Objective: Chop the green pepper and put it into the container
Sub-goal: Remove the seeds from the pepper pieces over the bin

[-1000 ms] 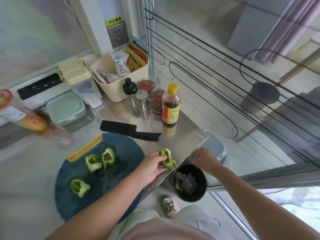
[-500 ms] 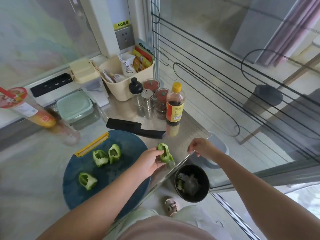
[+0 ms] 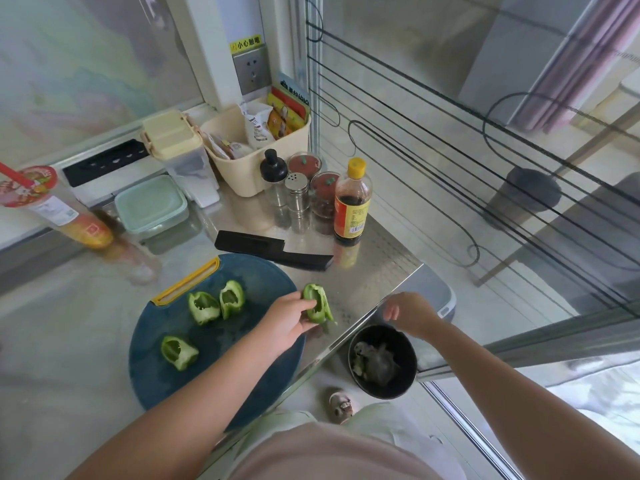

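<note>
My left hand [image 3: 285,323] holds a green pepper piece [image 3: 317,303] just above the right rim of the round blue cutting board [image 3: 242,271]. Three more hollowed pepper pieces lie on the board: two side by side [image 3: 203,307] [image 3: 231,298] and one nearer me [image 3: 178,352]. My right hand [image 3: 408,311] hovers with loosely curled fingers over the counter's corner, above a black bin [image 3: 408,344] on the floor, and holds nothing I can see. A black knife [image 3: 270,250] lies on the counter behind the board. A lidded pale green container [image 3: 150,204] stands at the back left.
Behind the knife stand a soy sauce bottle [image 3: 353,202], a shaker [image 3: 296,192], a black-capped bottle [image 3: 274,174] and two jars [image 3: 323,195]. A beige caddy [image 3: 256,161] and a tall drink cup [image 3: 52,206] sit further back. A glass partition runs along the right.
My left hand has brought the pepper piece back from over the bin toward the cutting board. My right hand has risen from the bin to the counter corner.
</note>
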`<state>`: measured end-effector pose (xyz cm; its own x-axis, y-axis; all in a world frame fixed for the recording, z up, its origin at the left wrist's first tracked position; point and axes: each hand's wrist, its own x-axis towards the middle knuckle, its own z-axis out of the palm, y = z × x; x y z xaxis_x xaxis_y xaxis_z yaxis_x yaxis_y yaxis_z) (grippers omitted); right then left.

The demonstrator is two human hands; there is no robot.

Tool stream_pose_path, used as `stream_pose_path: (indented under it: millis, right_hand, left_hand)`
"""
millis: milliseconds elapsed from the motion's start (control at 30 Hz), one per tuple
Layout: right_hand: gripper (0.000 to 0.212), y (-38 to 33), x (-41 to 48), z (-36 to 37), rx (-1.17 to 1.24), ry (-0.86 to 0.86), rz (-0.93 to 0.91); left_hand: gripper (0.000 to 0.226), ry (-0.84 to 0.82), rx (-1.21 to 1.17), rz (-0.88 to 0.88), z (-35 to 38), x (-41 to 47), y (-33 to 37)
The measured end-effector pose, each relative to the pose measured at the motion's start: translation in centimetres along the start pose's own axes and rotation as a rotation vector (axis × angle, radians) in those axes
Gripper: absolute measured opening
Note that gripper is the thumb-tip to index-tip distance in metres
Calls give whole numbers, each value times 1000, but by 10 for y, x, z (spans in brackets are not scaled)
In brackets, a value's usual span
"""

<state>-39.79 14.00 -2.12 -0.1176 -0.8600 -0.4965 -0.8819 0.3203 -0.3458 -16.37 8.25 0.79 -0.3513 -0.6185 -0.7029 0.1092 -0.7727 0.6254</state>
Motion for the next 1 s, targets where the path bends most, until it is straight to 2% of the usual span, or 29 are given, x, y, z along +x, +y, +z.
stream_pose_path:
  millis: [67, 133, 233, 267, 367, 467, 533, 667, 767, 900, 967, 1000]
  right_hand:
    - [14, -5, -2, 3, 14, 4, 25]
    - [9, -14, -1, 3, 54, 91, 27]
    - [5, -34, -4, -3, 114, 207, -93]
    - [5, -42, -7, -7, 166, 191, -136]
    - [29, -68, -13, -14, 353, 8, -184]
    - [44, -87, -12, -11, 406, -131, -189]
    - [41, -94, -12, -7, 461, -121, -186]
    - [21, -93, -11, -2, 569, -31, -146]
    - [13, -81, -14, -5, 495, -27, -79]
    - [19, -46, -10, 1, 50, -74, 112]
    - [11, -32, -10, 7, -59, -105, 154]
    - [14, -25, -11, 9, -66, -108, 180]
  left_hand:
    - [24, 18, 6, 6, -7, -2, 2]
    - [25, 36, 14, 10, -13, -4, 6]
    - [26, 39, -21, 8, -18, -9, 11]
    - [26, 33, -34, 8, -18, -11, 12]
    - [25, 18, -57, 10, -16, -15, 14]
    - [24, 15, -73, 11, -12, -16, 14]
    - [26, 10, -78, 14, -8, -15, 14]
    - [34, -4, -61, 7, -1, -15, 13]
    - [38, 4, -40, 0, 1, -13, 12]
    - [38, 9, -19, -16, 4, -10, 12]
    - [37, 0, -22, -27, 7, -10, 12]
    - [36, -4, -20, -31, 8, -10, 11]
